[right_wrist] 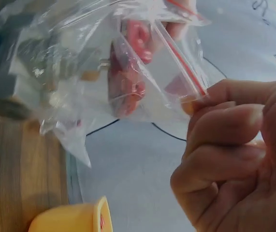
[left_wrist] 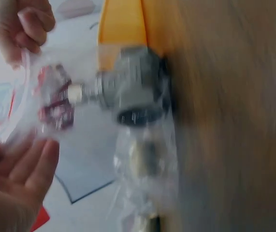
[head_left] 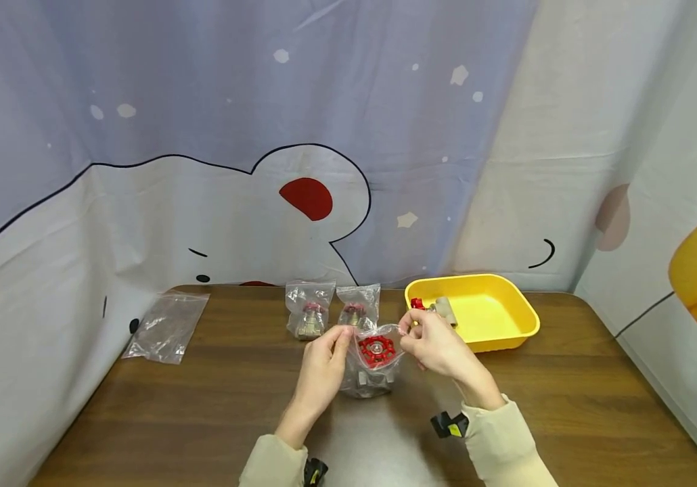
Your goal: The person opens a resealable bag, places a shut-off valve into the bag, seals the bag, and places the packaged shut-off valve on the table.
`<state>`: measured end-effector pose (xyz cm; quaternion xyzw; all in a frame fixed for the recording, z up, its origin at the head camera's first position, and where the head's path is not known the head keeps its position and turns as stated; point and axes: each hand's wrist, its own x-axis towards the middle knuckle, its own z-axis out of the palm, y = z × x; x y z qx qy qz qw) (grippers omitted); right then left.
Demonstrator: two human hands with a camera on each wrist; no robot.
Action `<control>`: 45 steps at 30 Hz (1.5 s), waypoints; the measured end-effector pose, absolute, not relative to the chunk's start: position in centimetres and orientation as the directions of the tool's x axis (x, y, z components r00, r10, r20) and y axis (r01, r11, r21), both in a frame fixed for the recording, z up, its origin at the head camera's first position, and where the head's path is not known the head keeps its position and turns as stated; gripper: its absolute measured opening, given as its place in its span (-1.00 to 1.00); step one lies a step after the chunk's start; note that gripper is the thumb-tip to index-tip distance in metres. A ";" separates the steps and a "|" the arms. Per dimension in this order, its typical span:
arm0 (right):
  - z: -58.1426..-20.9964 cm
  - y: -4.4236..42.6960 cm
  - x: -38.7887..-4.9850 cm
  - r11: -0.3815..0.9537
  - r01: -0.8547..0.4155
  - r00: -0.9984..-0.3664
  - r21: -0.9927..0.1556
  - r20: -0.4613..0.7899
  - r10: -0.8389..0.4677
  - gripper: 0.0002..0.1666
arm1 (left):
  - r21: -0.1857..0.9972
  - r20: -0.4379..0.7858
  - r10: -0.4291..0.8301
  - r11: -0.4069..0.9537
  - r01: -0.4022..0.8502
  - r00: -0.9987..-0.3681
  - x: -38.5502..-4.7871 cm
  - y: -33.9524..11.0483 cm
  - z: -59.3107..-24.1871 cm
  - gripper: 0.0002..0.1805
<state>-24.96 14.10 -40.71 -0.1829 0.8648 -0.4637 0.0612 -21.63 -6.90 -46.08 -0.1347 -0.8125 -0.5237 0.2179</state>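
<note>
A clear zip bag (head_left: 365, 380) stands on the table with a grey gate valve (left_wrist: 137, 84) inside it, red handwheel (head_left: 377, 351) uppermost. My left hand (head_left: 322, 368) pinches the left side of the bag's mouth between thumb and fingers. On the opposite side, my right hand (head_left: 440, 341) pinches the other edge, near the red zip line (right_wrist: 188, 67) seen in the right wrist view. The mouth is spread between the two hands. Blur in the left wrist view softens the handwheel and the left fingers.
Behind the hands stand two more bagged valves, one bag (head_left: 310, 311) left of the other bag (head_left: 361, 302). A yellow tray (head_left: 495, 318) at the back right holds another red-handled valve (head_left: 444, 311). A flat clear bag (head_left: 168, 328) lies at the left table edge. A printed curtain hangs behind.
</note>
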 end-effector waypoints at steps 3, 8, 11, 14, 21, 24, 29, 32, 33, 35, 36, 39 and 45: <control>-40.5 14.6 -25.1 0.389 -0.219 -0.914 -0.895 0.049 -0.403 -0.89 | 0.765 0.492 0.098 0.427 0.483 -0.865 -21.7 -7.4 -45.8 -0.78; -40.1 15.4 -25.2 0.322 -0.201 -0.913 -0.925 0.058 -0.404 -0.88 | 0.789 0.475 0.127 0.376 0.486 -0.870 -21.8 -8.2 -45.2 -0.81; -39.8 15.6 -25.0 0.339 -0.217 -0.920 -0.916 0.076 -0.384 -0.87 | 0.801 0.474 0.101 0.362 0.476 -0.875 -21.9 -8.6 -45.0 -0.84; -39.7 15.5 -24.9 0.377 -0.242 -0.930 -0.894 0.103 -0.352 -0.89 | 0.805 0.476 0.086 0.357 0.473 -0.875 -21.9 -8.8 -44.9 -0.86; -39.6 15.2 -24.5 0.486 -0.279 -0.906 -0.828 0.059 -0.419 -0.90 | 0.811 0.486 0.072 0.335 0.480 -0.871 -21.7 -8.7 -44.8 -0.83; -39.4 15.3 -24.3 0.483 -0.241 -0.904 -0.841 0.014 -0.427 -0.91 | 0.813 0.486 0.060 0.334 0.476 -0.872 -21.7 -8.8 -44.8 -0.85; -38.7 15.7 -24.1 0.491 -0.247 -0.906 -0.835 0.019 -0.423 -0.89 | 0.812 0.492 0.051 0.334 0.479 -0.869 -21.7 -9.0 -44.8 -0.85; -38.4 16.1 -23.9 0.492 -0.291 -0.892 -0.820 0.047 -0.450 -0.95 | 0.821 0.486 0.051 0.317 0.476 -0.872 -21.7 -9.1 -44.9 -0.85; -38.3 16.2 -23.9 0.494 -0.303 -0.888 -0.815 0.054 -0.456 -0.96 | 0.826 0.482 0.050 0.307 0.472 -0.875 -21.7 -9.1 -44.9 -0.85; -38.2 16.4 -23.8 0.517 -0.321 -0.891 -0.794 0.068 -0.449 -0.98 | 0.837 0.472 0.049 0.288 0.465 -0.880 -21.8 -9.1 -45.0 -0.85; -38.1 16.4 -23.7 0.531 -0.328 -0.894 -0.782 0.074 -0.443 -0.98 | 0.840 0.470 0.048 0.283 0.463 -0.881 -21.7 -9.1 -45.0 -0.86; -38.1 16.5 -23.7 0.534 -0.328 -0.903 -0.779 0.092 -0.421 -0.97 | 0.851 0.464 0.035 0.260 0.456 -0.885 -21.6 -9.0 -44.8 -0.87; -38.0 16.2 -23.6 0.462 -0.315 -0.926 -0.829 0.163 -0.340 -0.96 | 0.861 0.456 0.026 0.238 0.449 -0.889 -20.3 -8.6 -42.6 -0.88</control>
